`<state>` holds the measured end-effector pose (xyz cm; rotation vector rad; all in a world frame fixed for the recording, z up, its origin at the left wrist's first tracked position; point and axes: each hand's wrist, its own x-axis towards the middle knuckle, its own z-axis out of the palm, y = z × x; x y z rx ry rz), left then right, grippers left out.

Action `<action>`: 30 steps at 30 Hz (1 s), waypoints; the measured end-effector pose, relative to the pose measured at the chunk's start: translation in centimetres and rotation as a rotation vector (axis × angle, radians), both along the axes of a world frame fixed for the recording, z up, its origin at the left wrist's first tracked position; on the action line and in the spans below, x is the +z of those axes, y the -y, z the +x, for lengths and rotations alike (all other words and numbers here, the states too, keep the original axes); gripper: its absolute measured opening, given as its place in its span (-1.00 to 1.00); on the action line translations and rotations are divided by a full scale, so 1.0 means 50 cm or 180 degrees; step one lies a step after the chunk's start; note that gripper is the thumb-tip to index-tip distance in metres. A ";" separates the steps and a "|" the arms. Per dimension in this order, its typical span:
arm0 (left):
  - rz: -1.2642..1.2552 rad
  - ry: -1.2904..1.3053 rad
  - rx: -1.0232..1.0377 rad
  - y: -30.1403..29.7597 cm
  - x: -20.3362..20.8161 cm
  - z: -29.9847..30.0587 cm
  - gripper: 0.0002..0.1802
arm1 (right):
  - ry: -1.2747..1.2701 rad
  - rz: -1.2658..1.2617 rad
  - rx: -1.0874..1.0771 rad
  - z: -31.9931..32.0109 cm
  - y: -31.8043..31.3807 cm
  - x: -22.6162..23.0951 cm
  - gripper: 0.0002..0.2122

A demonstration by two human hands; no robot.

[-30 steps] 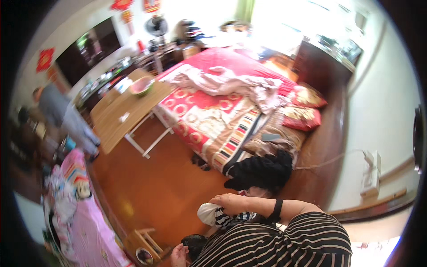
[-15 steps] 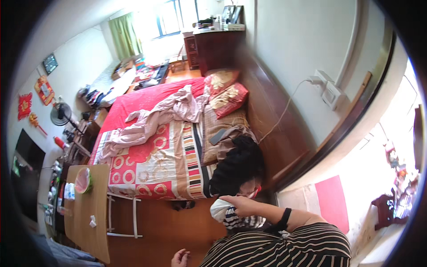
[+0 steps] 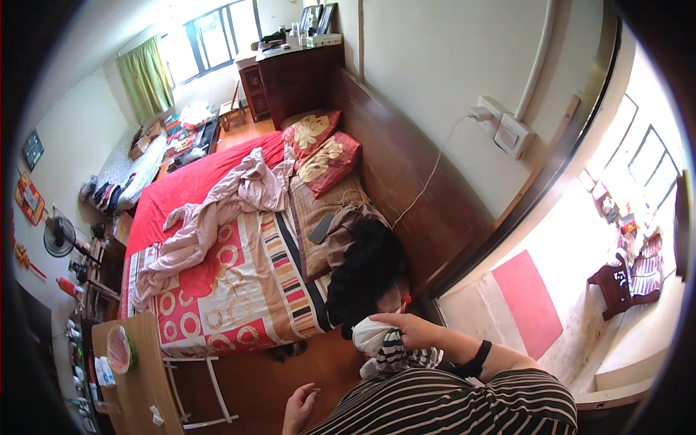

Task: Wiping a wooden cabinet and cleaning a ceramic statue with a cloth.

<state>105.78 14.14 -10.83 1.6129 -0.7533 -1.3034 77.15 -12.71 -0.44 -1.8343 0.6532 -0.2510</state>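
My right hand (image 3: 412, 331) is closed on a bundle of clothes, a white piece (image 3: 373, 336) together with a black-and-white striped one (image 3: 391, 351), held close in front of my striped top (image 3: 428, 402). A black strap (image 3: 476, 358) crosses my right arm. Low in the head view, my left hand (image 3: 300, 406) hovers over the floor with loosely curled fingers, slightly apart, and nothing in it. Just beyond the bundle, dark black clothing (image 3: 368, 272) lies heaped on the bed corner, next to a brownish cloth (image 3: 346, 230) and a grey phone-like slab (image 3: 320, 228).
The bed (image 3: 246, 290) carries a rumpled pink blanket (image 3: 217, 210) and red pillows (image 3: 326, 163). At left stands a wooden table (image 3: 138, 391) with a bowl (image 3: 119, 349), beside a white-framed stool (image 3: 203, 420). A white cable (image 3: 435, 167) hangs from a wall socket. A doorway opens at right past a red-and-beige mat (image 3: 525, 301).
The view has turned to the right, showing more of the doorway. My left hand has come up further into view. My right hand still grips the clothes.
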 end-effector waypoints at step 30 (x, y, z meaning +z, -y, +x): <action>-0.0818 0.0940 -0.3950 0.654 0.217 0.154 0.17 | -0.0113 -0.0497 -0.1652 0.139 0.150 0.058 -0.59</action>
